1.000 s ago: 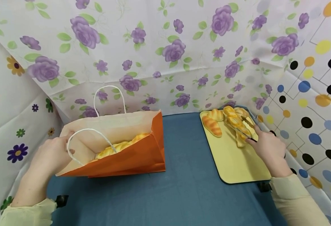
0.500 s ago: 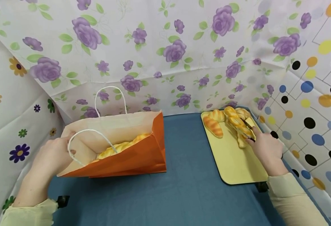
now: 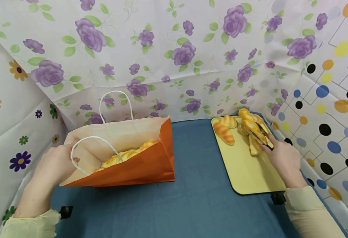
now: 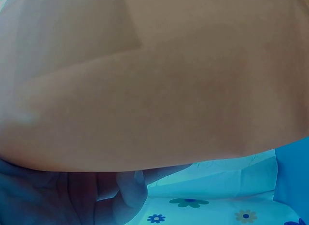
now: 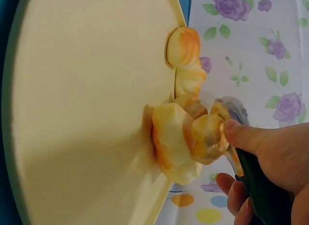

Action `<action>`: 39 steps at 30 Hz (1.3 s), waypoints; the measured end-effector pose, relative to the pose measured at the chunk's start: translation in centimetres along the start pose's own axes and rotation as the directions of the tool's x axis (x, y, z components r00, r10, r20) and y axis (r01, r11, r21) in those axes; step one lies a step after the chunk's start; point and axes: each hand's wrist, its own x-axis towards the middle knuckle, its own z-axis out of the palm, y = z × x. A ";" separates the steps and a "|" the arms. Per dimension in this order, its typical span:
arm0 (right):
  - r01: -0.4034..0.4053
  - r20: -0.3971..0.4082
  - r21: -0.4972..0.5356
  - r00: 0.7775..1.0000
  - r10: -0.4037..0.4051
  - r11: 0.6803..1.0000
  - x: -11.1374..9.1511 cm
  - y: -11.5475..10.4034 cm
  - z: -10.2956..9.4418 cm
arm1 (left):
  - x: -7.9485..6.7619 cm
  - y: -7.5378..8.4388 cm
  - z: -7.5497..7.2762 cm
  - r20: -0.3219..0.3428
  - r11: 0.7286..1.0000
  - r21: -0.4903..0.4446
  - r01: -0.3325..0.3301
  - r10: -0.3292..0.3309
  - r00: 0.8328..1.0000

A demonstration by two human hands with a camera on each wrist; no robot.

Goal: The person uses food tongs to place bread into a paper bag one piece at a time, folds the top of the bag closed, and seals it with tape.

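Note:
My left hand point(image 3: 56, 162) grips the left rim of an orange paper bag point(image 3: 141, 167) with white rope handles. Inside the bag lies a yellow braided bread point(image 3: 126, 157), partly hidden by the bag's front wall. At the right, my right hand point(image 3: 282, 158) holds dark-handled tongs point(image 5: 263, 189). The tongs' arms lie on either side of a twisted bread point(image 3: 248, 120), which sits above other pieces on a yellow tray point(image 3: 248, 175). Beneath it shows another bread point(image 5: 171, 143). The left wrist view shows mostly skin and a few curled fingers point(image 4: 128, 191).
Two smaller striped breads point(image 3: 223, 133) lie at the tray's back left corner. Another piece point(image 3: 257, 118) is at its back right. Blue cloth point(image 3: 191, 198) covers the table between bag and tray. Patterned curtains point(image 3: 162, 66) stand behind and at both sides.
The twisted bread has shifted slightly right and up between the tongs, uncovering more of the bread beneath. My right hand has moved a little right. The left hand stays on the bag.

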 end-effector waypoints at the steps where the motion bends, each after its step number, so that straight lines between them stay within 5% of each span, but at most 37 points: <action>1: -0.001 -0.001 0.015 1.000 0.001 1.000 0.0 0.1 0.0 | 0.0 0.0 0.0 -0.001 1.000 0.001 0.001 -0.001 1.000; 10: -0.025 0.013 0.210 1.000 0.023 0.977 0.1 1.0 -0.1 | -0.1 0.1 -0.1 0.006 1.000 -0.005 0.018 -0.018 1.000; 16: -0.087 0.062 0.365 0.996 0.069 0.927 -0.1 1.2 0.2 | -0.2 0.1 0.0 -0.003 1.000 0.003 0.015 -0.015 1.000; 24: -0.145 0.231 0.671 0.973 -0.019 0.727 0.0 0.8 0.5 | -0.1 0.4 0.1 -0.007 1.000 0.008 0.020 -0.020 1.000; 33: -0.148 0.276 0.782 0.953 -0.125 0.605 0.3 -0.7 0.6 | -0.1 0.4 -0.1 -0.005 0.999 0.006 0.043 -0.042 0.999; 39: -0.184 0.291 0.889 0.934 -0.206 0.419 -0.1 -1.7 0.7 | -0.2 0.5 0.1 -0.011 0.999 0.001 0.053 -0.053 0.999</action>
